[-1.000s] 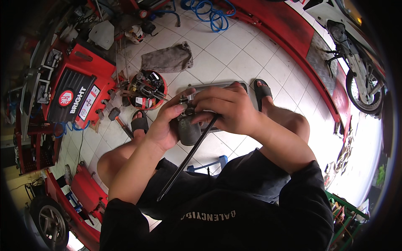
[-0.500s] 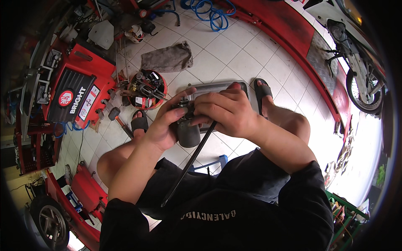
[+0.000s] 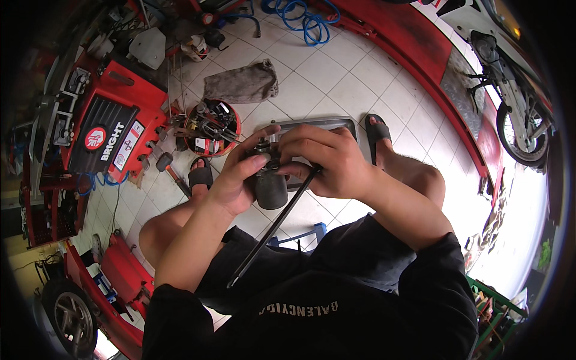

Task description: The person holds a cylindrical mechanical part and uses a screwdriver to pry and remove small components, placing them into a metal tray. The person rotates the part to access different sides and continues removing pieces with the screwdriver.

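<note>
Over a grey tray [image 3: 353, 133], my left hand [image 3: 234, 183] is closed round a metal part [image 3: 271, 191] with a dark, rounded cylindrical end and a lighter, knobbly top; its exact kind I cannot make out. My right hand [image 3: 333, 159] is closed round a screwdriver [image 3: 270, 231]. The long black shaft slants down to the left toward my lap, its tip free, while its handle is hidden in the palm. The thumb and fingertips of that same hand also reach the right side of the metal part.
A red bucket of tools [image 3: 211, 129] stands beyond my left foot, with a hammer [image 3: 171, 171] beside it. Farther off lie a grey rag [image 3: 241, 83] and a coiled blue hose [image 3: 306, 27]. A red machine [image 3: 117, 120] is at left, a motorcycle [image 3: 504, 78] at far right.
The screwdriver's tip has swung slightly up and left. My right fingers have shifted a little on the metal part, which stays in my left hand.
</note>
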Action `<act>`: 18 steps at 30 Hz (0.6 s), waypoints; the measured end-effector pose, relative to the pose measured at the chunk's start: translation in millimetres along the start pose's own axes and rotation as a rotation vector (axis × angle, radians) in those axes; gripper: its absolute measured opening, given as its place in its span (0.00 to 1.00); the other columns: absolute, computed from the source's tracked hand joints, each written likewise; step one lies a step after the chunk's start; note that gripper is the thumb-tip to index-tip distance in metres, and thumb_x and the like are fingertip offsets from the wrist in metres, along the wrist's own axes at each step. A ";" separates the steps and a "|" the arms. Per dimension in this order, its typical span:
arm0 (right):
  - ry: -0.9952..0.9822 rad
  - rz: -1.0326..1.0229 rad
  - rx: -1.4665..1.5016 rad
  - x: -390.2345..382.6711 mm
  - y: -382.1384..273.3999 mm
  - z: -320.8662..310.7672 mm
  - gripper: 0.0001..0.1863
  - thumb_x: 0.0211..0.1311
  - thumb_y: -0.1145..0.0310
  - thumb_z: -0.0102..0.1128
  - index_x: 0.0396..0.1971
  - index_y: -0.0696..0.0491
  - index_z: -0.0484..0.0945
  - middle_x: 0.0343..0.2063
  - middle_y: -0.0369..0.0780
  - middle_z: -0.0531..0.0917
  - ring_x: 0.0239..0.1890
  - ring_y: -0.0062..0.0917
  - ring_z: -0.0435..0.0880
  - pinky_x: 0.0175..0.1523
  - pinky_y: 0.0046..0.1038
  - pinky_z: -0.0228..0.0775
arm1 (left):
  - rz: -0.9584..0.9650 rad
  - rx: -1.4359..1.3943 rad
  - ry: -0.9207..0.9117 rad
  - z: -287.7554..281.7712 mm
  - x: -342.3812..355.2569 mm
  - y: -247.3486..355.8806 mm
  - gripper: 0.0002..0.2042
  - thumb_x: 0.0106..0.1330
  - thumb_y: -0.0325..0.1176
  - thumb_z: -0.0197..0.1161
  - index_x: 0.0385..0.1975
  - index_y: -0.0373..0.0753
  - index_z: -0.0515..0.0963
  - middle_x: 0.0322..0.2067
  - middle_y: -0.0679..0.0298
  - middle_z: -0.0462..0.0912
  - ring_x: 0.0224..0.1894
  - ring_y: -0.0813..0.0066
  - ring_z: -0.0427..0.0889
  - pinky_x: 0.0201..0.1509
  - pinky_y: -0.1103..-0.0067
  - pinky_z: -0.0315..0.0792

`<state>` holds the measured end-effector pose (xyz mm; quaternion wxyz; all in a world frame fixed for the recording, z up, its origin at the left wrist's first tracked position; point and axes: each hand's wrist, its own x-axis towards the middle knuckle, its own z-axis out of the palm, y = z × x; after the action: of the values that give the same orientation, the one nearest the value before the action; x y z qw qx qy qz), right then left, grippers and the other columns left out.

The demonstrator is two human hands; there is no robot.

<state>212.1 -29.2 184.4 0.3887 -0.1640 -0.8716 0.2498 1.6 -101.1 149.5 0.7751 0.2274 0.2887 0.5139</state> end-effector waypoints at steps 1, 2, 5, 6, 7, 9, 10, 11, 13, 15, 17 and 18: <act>-0.013 0.007 -0.029 0.2 -1.5 -1.4 0.14 0.48 0.69 0.78 0.34 0.51 0.82 0.36 0.34 0.84 0.32 0.28 0.85 0.30 0.26 0.71 | 0.007 0.017 -0.004 -0.4 0.1 0.3 0.35 0.62 0.34 0.66 0.70 0.36 0.62 0.53 0.58 0.77 0.57 0.71 0.77 0.63 0.73 0.72; -0.010 0.008 -0.024 0.2 -2.0 -1.0 0.14 0.48 0.69 0.78 0.34 0.51 0.81 0.35 0.34 0.84 0.32 0.28 0.85 0.30 0.26 0.72 | 0.014 0.034 -0.007 -0.5 0.1 0.6 0.35 0.61 0.34 0.66 0.70 0.36 0.62 0.53 0.58 0.77 0.57 0.71 0.77 0.63 0.73 0.72; 0.009 0.012 0.001 -1.8 -0.3 1.1 0.14 0.48 0.69 0.78 0.34 0.52 0.81 0.35 0.35 0.84 0.33 0.28 0.85 0.31 0.26 0.74 | 0.015 0.053 -0.012 1.3 -0.2 1.1 0.36 0.61 0.35 0.66 0.70 0.35 0.62 0.53 0.58 0.77 0.57 0.71 0.76 0.63 0.73 0.72; 0.022 0.013 0.015 -2.6 1.1 2.4 0.14 0.48 0.69 0.79 0.34 0.52 0.82 0.35 0.35 0.84 0.33 0.28 0.86 0.31 0.26 0.74 | 0.016 0.051 -0.011 1.3 0.0 0.9 0.36 0.61 0.35 0.66 0.70 0.35 0.62 0.53 0.58 0.77 0.57 0.71 0.76 0.63 0.73 0.71; 0.035 0.014 0.030 -2.8 1.9 3.1 0.14 0.48 0.69 0.79 0.33 0.52 0.82 0.35 0.35 0.84 0.33 0.28 0.86 0.31 0.26 0.75 | 0.018 0.049 -0.010 1.2 0.3 0.6 0.36 0.61 0.35 0.66 0.70 0.35 0.62 0.53 0.58 0.77 0.57 0.71 0.76 0.63 0.73 0.71; 0.032 -0.018 0.039 -1.5 1.5 2.4 0.13 0.48 0.71 0.79 0.33 0.53 0.83 0.35 0.36 0.85 0.34 0.30 0.86 0.32 0.27 0.76 | 0.022 0.048 -0.002 1.7 0.8 0.1 0.36 0.61 0.36 0.66 0.70 0.34 0.62 0.54 0.57 0.76 0.58 0.70 0.76 0.64 0.72 0.71; 0.030 -0.034 0.043 -0.8 1.5 2.2 0.13 0.47 0.71 0.79 0.33 0.53 0.83 0.35 0.37 0.85 0.34 0.30 0.86 0.33 0.28 0.76 | 0.025 0.048 0.005 2.6 1.0 -0.3 0.36 0.61 0.36 0.66 0.70 0.34 0.62 0.54 0.57 0.76 0.58 0.70 0.76 0.64 0.72 0.71; 0.045 -0.028 0.082 -0.5 2.4 3.4 0.13 0.47 0.72 0.79 0.33 0.54 0.83 0.35 0.37 0.85 0.34 0.31 0.87 0.34 0.28 0.77 | 0.029 0.048 0.012 3.5 1.0 -0.4 0.36 0.60 0.36 0.66 0.70 0.34 0.62 0.54 0.57 0.76 0.58 0.70 0.76 0.64 0.72 0.71; 0.076 -0.015 0.158 -0.9 4.9 5.4 0.14 0.46 0.73 0.80 0.32 0.55 0.84 0.35 0.39 0.85 0.35 0.32 0.87 0.35 0.29 0.79 | 0.031 0.042 0.024 6.5 0.1 -0.3 0.36 0.61 0.36 0.65 0.70 0.34 0.62 0.55 0.56 0.75 0.59 0.70 0.75 0.64 0.72 0.71; 0.063 0.004 0.182 0.2 4.0 2.7 0.14 0.45 0.73 0.81 0.32 0.55 0.84 0.35 0.39 0.85 0.35 0.33 0.87 0.37 0.30 0.80 | 0.015 0.035 -0.001 4.8 0.2 -0.2 0.36 0.61 0.36 0.65 0.70 0.34 0.62 0.56 0.56 0.75 0.59 0.70 0.75 0.64 0.72 0.71; 0.038 0.026 0.183 0.7 2.7 -0.2 0.15 0.44 0.72 0.82 0.31 0.55 0.83 0.35 0.40 0.86 0.35 0.33 0.88 0.38 0.31 0.80 | -0.019 0.028 -0.063 -2.7 0.8 0.5 0.35 0.61 0.35 0.64 0.70 0.34 0.63 0.56 0.56 0.75 0.59 0.70 0.76 0.64 0.72 0.72; 0.019 0.038 0.173 -0.1 2.4 -1.9 0.15 0.43 0.71 0.82 0.31 0.55 0.84 0.35 0.40 0.86 0.35 0.33 0.88 0.38 0.31 0.80 | -0.019 0.020 -0.047 -2.2 0.9 -0.4 0.35 0.62 0.35 0.64 0.70 0.34 0.63 0.56 0.56 0.76 0.58 0.70 0.76 0.64 0.72 0.72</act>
<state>213.8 -26.7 184.0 0.4050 -0.1489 -0.8396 0.3300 0.7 -100.3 147.4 0.7842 0.2443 0.2775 0.4983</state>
